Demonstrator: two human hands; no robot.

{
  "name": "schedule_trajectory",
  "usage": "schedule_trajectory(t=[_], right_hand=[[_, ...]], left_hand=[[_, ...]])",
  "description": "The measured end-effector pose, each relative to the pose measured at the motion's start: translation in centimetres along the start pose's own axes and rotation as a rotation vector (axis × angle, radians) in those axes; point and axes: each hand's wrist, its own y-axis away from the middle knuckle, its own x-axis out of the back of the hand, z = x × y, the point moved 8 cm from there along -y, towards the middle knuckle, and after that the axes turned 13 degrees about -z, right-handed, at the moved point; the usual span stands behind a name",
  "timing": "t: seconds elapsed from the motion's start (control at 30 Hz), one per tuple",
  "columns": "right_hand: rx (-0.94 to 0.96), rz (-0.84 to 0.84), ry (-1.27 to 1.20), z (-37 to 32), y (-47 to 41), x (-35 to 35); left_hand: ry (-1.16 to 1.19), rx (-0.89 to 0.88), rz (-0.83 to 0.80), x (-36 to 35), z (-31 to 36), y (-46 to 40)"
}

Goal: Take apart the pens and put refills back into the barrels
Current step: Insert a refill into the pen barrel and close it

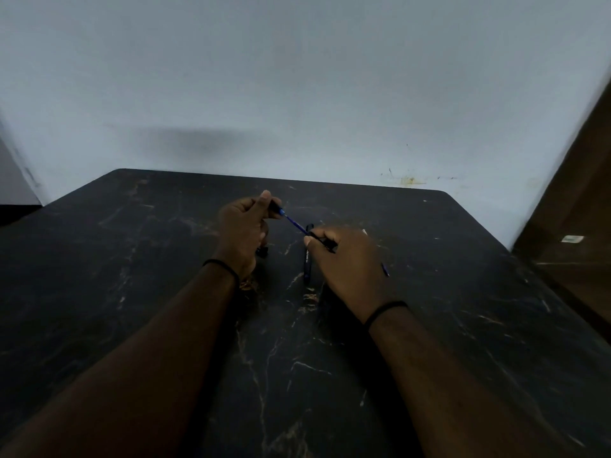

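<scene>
Up close, the left hand (243, 226) is curled shut around a dark pen piece (275, 205), thumb and forefinger pinching it so that its end pokes out toward the right; the right hand (347, 259) is likewise closed, its fingertips gripping another dark piece (325, 242) that slants down toward the wrist. Between the two hands a thin blue refill (296, 224) runs on a slant, upper end at the left hand's piece, lower end at the right hand's; whether it is fully inside either piece cannot be told in this dim light. Both hands are raised a little above the table (132, 292), well apart from each other save for the refill joining them; each wrist wears a thin black band (221, 264).

Just below and between the hands a black pen barrel (306, 262) lies on the table, pointing roughly away from the person, with faint light lettering along it; its far end sits just behind the right hand's fingertips. Under the left hand a small dark part (263, 251) rests on the table, too dim to name; at the right hand's outer edge a short blue-tinted bit (385, 270) shows, and a pale tip (364, 231) peeks above the knuckles, both mostly hidden.

Farther out, the table is black with pale marble-like veins and rounded far corners; behind it stands a plain pale wall (297, 77) with some yellowish marks low on the right; a brown wooden surface (575, 226) borders the right edge.
</scene>
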Motion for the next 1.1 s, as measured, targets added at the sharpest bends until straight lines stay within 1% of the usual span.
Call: schedule_trajectory(t=[0.2, 0.3, 0.43, 0.5, 0.6, 0.73, 1.1], right_hand=[[0.001, -0.015, 0.013, -0.2, 0.0, -0.1], [0.003, -0.005, 0.006, 0.0, -0.1, -0.2], [0.027, 0.057, 0.015, 0.7, -0.3, -0.4], [0.022, 0.107, -0.026, 1.3, -0.4, -0.4], [-0.005, 0.133, -0.102, 2.1, -0.7, -0.6], [-0.054, 0.187, -0.109, 2.6, -0.7, -0.4], [-0.031, 0.166, -0.089, 2.9, -0.8, -0.8]], left_hand=[[-0.043, -0.011, -0.015, -0.6, 0.3, 0.0], [-0.063, -0.002, -0.051, -1.0, 0.0, -0.1], [-0.068, 0.023, -0.082, -1.4, -0.6, -0.2], [-0.06, 0.025, -0.109, -2.0, -0.8, -0.2], [-0.07, 0.025, -0.144, -2.6, -1.0, -0.2], [-0.034, 0.036, -0.168, -2.9, -1.1, 0.0], [-0.019, 0.069, -0.164, -2.6, -1.5, 0.0]])
